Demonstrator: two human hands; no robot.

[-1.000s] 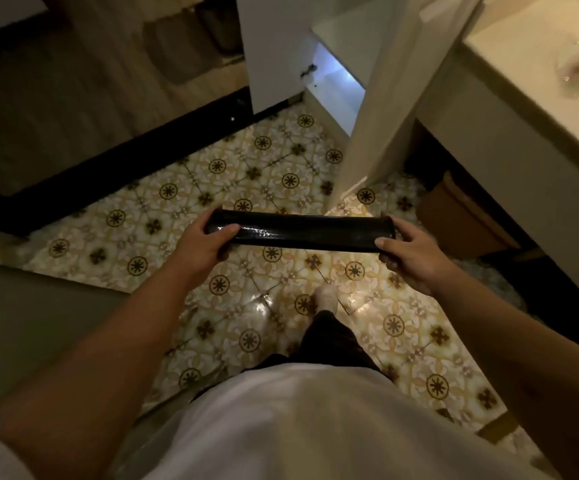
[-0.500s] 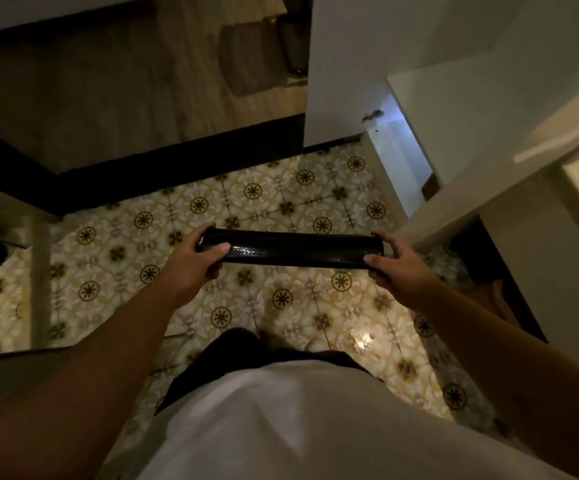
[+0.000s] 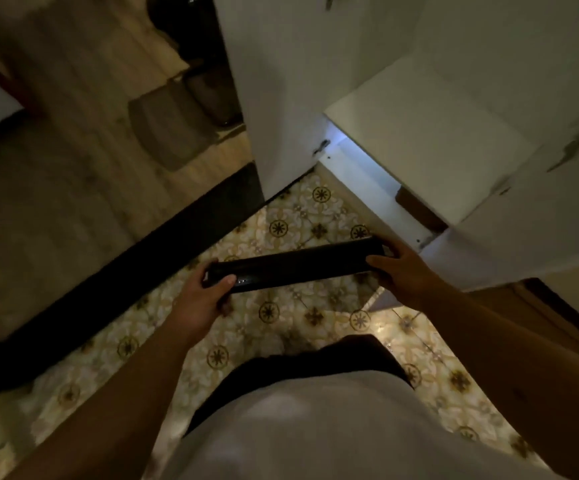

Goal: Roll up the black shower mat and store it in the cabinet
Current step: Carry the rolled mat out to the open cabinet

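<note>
The black shower mat [image 3: 298, 265] is rolled into a long glossy tube, held level above the patterned tile floor. My left hand [image 3: 205, 296] grips its left end and my right hand [image 3: 402, 271] grips its right end. The roll's right end tilts slightly up toward the white cabinet [image 3: 419, 140], whose open compartment shows a shelf and a lit gap [image 3: 367, 174] below it. The open cabinet door [image 3: 523, 216] hangs at the right, just past my right hand.
A white panel [image 3: 274, 98] stands left of the opening. A dark threshold strip [image 3: 149, 258] divides the tiles from a wood floor with a grey rug [image 3: 170, 129]. A brown object [image 3: 416, 209] sits low inside the cabinet. My legs stand on the tiles.
I have stepped nearer the cabinet and both hands have carried the roll forward and to the right. Its right end now sits close to the lower opening.
</note>
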